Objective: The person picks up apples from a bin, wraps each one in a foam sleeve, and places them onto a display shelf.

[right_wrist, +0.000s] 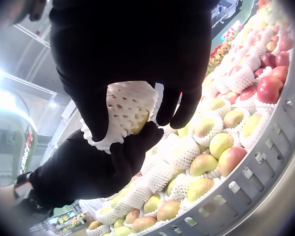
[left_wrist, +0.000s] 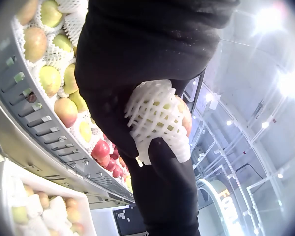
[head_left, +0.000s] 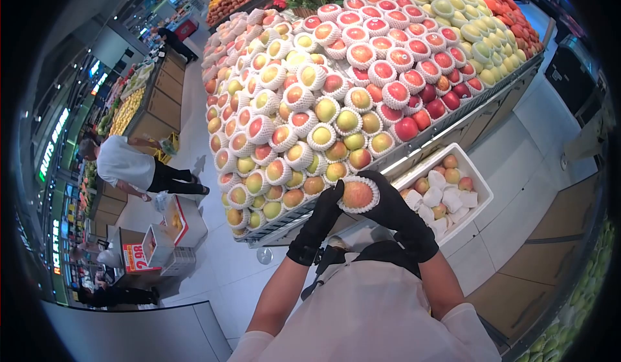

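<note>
Both of my hands wear black gloves and meet in front of my body at an apple (head_left: 359, 194) in a white foam net (left_wrist: 160, 115). In the head view my left hand (head_left: 323, 216) grips it from the left side, thumb along the net's edge. Opposite, my right hand (head_left: 393, 210) holds the right side with curled fingers. The apple's red-yellow face shows bare through the net's opening toward me. In the right wrist view the net (right_wrist: 130, 105) wraps the fruit between both gloves, and part of the fingers is hidden behind it.
Beyond the hands slopes a large display of netted apples (head_left: 297, 97), edged by a metal rail (head_left: 446, 119). A white foam box (head_left: 485, 197) with apples and loose nets stands below it at right. At left, a person (head_left: 126, 161) stands near red-white price signs (head_left: 136, 256).
</note>
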Demonstrator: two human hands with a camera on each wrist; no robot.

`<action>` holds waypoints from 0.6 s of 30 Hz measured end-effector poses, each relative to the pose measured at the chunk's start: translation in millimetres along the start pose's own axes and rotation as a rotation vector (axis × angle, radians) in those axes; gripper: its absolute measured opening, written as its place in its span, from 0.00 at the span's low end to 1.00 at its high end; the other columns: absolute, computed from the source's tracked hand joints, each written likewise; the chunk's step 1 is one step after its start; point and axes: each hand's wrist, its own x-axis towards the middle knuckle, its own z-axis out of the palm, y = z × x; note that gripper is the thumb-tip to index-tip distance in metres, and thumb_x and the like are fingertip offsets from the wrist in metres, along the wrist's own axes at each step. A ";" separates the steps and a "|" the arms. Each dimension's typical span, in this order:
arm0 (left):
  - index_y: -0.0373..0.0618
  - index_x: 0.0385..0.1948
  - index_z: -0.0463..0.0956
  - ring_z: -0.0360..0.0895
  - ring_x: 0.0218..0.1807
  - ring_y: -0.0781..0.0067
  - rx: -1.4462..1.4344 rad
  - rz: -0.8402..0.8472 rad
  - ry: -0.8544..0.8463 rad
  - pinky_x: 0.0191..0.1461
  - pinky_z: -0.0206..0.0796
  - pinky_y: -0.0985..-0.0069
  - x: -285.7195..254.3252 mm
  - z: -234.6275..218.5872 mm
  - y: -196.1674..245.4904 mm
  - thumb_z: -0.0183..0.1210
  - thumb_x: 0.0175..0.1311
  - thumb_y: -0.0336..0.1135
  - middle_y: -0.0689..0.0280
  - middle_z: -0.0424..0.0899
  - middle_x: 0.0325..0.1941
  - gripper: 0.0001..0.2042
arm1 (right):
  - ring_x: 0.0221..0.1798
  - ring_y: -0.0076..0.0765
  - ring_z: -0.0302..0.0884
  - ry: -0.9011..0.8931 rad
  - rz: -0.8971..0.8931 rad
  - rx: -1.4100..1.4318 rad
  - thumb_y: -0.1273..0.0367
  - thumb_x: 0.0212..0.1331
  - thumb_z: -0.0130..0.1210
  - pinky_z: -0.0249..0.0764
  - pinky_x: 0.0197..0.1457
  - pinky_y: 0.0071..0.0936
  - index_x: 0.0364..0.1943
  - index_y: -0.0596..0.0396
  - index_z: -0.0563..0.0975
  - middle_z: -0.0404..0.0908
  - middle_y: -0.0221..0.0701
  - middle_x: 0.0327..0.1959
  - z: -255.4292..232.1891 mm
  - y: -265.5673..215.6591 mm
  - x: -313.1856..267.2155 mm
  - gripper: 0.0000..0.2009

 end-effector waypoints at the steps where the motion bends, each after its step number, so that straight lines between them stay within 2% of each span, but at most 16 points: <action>1: 0.37 0.63 0.66 0.71 0.62 0.72 -0.013 0.004 0.008 0.65 0.65 0.71 1.6 -2.0 -1.8 0.52 0.73 0.48 0.63 0.73 0.61 0.25 | 0.58 0.42 0.75 0.000 0.015 0.022 0.67 0.49 0.72 0.71 0.62 0.37 0.57 0.57 0.70 0.75 0.40 0.54 0.2 -0.5 0.5 0.30; 4: 0.38 0.68 0.59 0.69 0.66 0.68 -0.054 -0.020 -0.099 0.69 0.62 0.68 -4.0 -3.9 2.5 0.52 0.72 0.48 0.62 0.69 0.66 0.29 | 0.57 0.41 0.75 -0.001 0.060 0.034 0.65 0.48 0.73 0.72 0.61 0.37 0.56 0.58 0.70 0.75 0.40 0.54 -0.5 -2.5 2.8 0.31; 7: 0.40 0.70 0.57 0.67 0.68 0.66 0.162 0.002 -0.144 0.72 0.59 0.68 -6.6 5.6 16.6 0.56 0.69 0.47 0.61 0.66 0.69 0.32 | 0.55 0.40 0.76 -0.001 0.088 -0.017 0.64 0.46 0.74 0.72 0.59 0.36 0.55 0.58 0.71 0.76 0.39 0.52 -5.8 -7.0 5.6 0.32; 10: 0.41 0.71 0.55 0.67 0.67 0.67 0.437 0.219 -0.180 0.70 0.61 0.67 -3.4 -0.3 17.3 0.65 0.61 0.35 0.59 0.67 0.68 0.37 | 0.54 0.39 0.77 -0.001 0.073 0.010 0.64 0.46 0.74 0.73 0.58 0.36 0.54 0.58 0.71 0.77 0.39 0.50 -9.9 -8.6 6.6 0.31; 13: 0.40 0.71 0.56 0.63 0.71 0.66 0.505 0.237 -0.203 0.72 0.59 0.67 -7.2 7.4 26.6 0.68 0.52 0.29 0.60 0.64 0.71 0.42 | 0.55 0.38 0.77 -0.011 0.062 0.052 0.65 0.46 0.73 0.73 0.58 0.36 0.55 0.58 0.71 0.77 0.39 0.51 -11.5 -1.8 5.1 0.31; 16: 0.40 0.70 0.57 0.64 0.70 0.67 0.678 0.224 -0.181 0.71 0.60 0.67 -8.2 9.6 30.9 0.69 0.49 0.24 0.60 0.66 0.70 0.43 | 0.58 0.36 0.75 -0.071 0.121 0.157 0.66 0.47 0.73 0.71 0.61 0.35 0.58 0.58 0.70 0.76 0.38 0.54 -13.4 -0.8 5.5 0.33; 18: 0.39 0.69 0.59 0.65 0.69 0.68 0.695 0.219 -0.174 0.71 0.60 0.68 -9.0 9.3 33.4 0.69 0.49 0.24 0.61 0.69 0.67 0.41 | 0.60 0.34 0.73 -0.082 0.159 0.231 0.67 0.48 0.72 0.70 0.63 0.33 0.61 0.58 0.68 0.75 0.38 0.57 -10.4 5.9 3.1 0.35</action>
